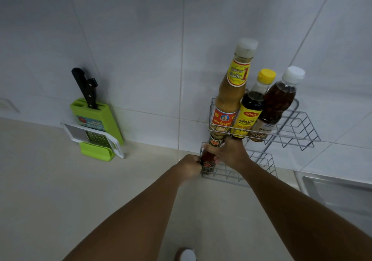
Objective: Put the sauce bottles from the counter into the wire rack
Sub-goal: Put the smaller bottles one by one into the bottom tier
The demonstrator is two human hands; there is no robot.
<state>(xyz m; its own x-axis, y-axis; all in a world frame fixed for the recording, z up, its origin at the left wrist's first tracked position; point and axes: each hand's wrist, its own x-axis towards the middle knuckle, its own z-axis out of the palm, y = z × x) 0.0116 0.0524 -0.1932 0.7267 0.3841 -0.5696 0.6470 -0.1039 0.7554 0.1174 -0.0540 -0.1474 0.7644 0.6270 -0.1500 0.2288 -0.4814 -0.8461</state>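
A two-tier grey wire rack point(298, 131) hangs on the tiled wall. Its upper tier holds a tall tan sauce bottle point(231, 91), a yellow-capped dark bottle point(252, 107) and a white-capped brown bottle point(278, 101). At the left end of the lower tier point(261, 164) stands a small dark red sauce bottle point(207, 159), with a small jar point(216, 139) just behind it. My left hand point(189, 167) and my right hand point(231, 153) both grip the small red bottle from either side. A white bottle cap point(187, 254) shows at the bottom edge.
A green knife block point(100, 119) with a black-handled knife point(85, 87) leans on the wall at left, a white grater point(96, 137) propped before it. A steel sink point(332, 188) sits at right. The beige counter point(50, 180) spreads below.
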